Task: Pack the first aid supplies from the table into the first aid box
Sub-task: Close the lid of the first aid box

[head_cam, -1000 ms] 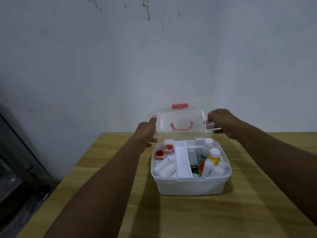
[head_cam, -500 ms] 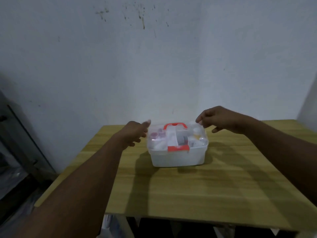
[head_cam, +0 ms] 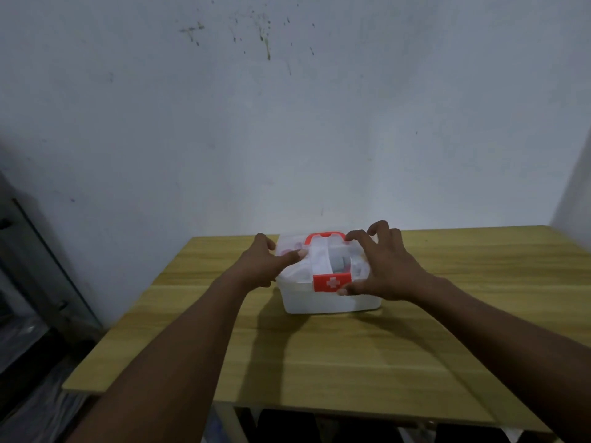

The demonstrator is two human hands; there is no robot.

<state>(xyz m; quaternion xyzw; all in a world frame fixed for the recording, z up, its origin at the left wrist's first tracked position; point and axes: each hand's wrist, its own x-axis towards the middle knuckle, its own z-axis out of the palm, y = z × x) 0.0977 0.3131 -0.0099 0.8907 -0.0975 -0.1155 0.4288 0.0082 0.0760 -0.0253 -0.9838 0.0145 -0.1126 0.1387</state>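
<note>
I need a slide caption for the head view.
Both hands, left and right, press on the closed first aid box.

One view only: a wide-angle camera worn on the person's head. It looks forward and slightly down from above the near edge of the tabletop, facing a pale wall that fills the upper half of the frame. Both forearms enter from the bottom corners and converge toward centre, where the left hand and right hand meet at the first aid box, which sits mid-frame, at arm's reach. The near tabletop edge and the dark space under it show at the bottom. Wide-angle bending appears at the frame sides. No second view exists, so no overlap is recorded.
</note>
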